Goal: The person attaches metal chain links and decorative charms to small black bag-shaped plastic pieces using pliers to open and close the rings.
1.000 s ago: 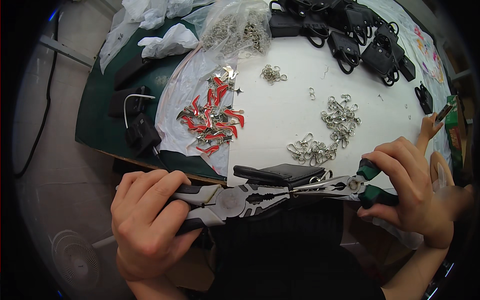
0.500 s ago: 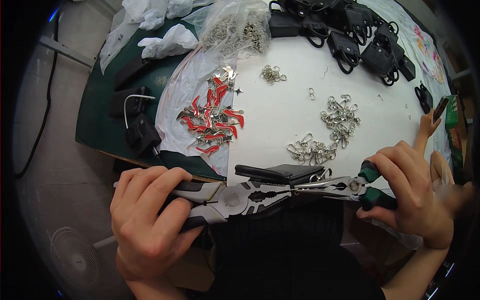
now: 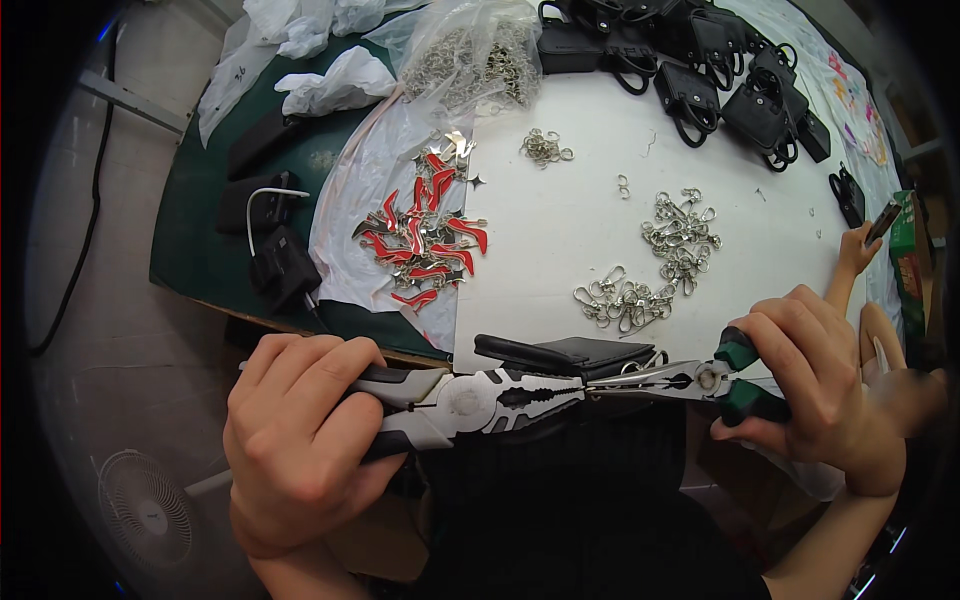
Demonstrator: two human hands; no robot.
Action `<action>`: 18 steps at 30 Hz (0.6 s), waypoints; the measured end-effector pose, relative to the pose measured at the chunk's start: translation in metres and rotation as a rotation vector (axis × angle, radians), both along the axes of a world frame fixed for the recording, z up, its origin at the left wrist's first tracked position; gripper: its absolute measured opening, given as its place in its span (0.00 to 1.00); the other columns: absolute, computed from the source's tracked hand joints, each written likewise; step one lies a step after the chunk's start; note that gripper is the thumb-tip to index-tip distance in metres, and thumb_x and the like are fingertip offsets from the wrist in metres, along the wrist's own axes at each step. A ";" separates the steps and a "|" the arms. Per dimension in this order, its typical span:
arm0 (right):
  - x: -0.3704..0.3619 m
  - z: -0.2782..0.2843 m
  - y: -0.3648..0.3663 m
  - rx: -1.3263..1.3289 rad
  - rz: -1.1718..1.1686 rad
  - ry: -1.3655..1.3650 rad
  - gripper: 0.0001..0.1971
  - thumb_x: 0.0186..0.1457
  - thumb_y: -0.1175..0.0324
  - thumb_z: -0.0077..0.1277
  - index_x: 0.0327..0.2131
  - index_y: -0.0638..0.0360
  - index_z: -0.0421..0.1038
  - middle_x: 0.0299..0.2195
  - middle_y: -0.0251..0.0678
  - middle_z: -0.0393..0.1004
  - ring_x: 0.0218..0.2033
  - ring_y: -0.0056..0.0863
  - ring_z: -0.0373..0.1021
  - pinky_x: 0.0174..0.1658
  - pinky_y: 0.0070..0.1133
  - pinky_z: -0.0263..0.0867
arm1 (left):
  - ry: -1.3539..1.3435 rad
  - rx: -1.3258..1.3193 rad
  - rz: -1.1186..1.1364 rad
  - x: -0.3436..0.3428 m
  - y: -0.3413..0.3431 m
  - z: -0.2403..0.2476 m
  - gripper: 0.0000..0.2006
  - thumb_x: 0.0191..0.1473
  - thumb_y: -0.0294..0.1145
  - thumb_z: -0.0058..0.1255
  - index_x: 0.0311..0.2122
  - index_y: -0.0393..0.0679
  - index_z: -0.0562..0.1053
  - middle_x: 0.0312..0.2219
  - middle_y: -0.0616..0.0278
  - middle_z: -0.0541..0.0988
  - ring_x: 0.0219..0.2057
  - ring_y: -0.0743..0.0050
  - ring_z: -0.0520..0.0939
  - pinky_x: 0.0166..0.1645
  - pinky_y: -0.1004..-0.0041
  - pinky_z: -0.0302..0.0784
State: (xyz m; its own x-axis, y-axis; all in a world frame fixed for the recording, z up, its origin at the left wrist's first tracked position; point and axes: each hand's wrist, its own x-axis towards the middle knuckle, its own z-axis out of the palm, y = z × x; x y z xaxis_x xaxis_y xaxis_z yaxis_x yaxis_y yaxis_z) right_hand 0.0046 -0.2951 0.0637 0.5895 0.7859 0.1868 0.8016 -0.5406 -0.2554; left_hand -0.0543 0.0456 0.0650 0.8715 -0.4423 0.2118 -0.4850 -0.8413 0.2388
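Grey-and-black pliers (image 3: pixel 468 400) are gripped in the left hand (image 3: pixel 305 440) and green-handled pliers (image 3: pixel 708 378) in the right hand (image 3: pixel 820 385), tip to tip. A black case (image 3: pixel 605 352) is partly hidden behind them at the near edge of the bench (image 3: pixel 185 245), where silver clasps (image 3: pixel 688 262) and red charms (image 3: pixel 416 236) are spread.

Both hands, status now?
Left hand: closed, holding grey-and-black pliers.
Right hand: closed around green-handled pliers.

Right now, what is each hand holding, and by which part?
Left hand: combination pliers, by the handles. Right hand: long-nose pliers, by the green handles. Anything between their jaws is too small to tell.
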 end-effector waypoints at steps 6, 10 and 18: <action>-0.001 0.003 0.000 -0.001 0.007 0.035 0.33 0.44 0.47 0.62 0.40 0.73 0.71 0.29 0.43 0.70 0.23 0.35 0.65 0.27 0.29 0.62 | 0.038 -0.049 0.007 -0.003 0.002 -0.001 0.18 0.19 0.29 0.63 0.19 0.36 0.68 0.31 0.52 0.79 0.32 0.54 0.81 0.36 0.61 0.74; -0.003 0.006 -0.002 -0.011 -0.006 0.062 0.33 0.44 0.47 0.63 0.40 0.73 0.71 0.29 0.43 0.70 0.23 0.35 0.65 0.27 0.29 0.62 | -0.016 -0.055 -0.009 0.000 0.001 -0.003 0.18 0.19 0.30 0.62 0.20 0.35 0.68 0.32 0.51 0.79 0.32 0.52 0.80 0.36 0.60 0.73; -0.008 0.011 -0.001 -0.015 -0.019 0.122 0.34 0.44 0.49 0.64 0.41 0.74 0.70 0.29 0.43 0.70 0.23 0.34 0.65 0.27 0.28 0.62 | -0.145 0.014 0.001 -0.012 0.002 -0.008 0.18 0.21 0.33 0.59 0.21 0.34 0.69 0.34 0.47 0.79 0.34 0.49 0.80 0.37 0.57 0.73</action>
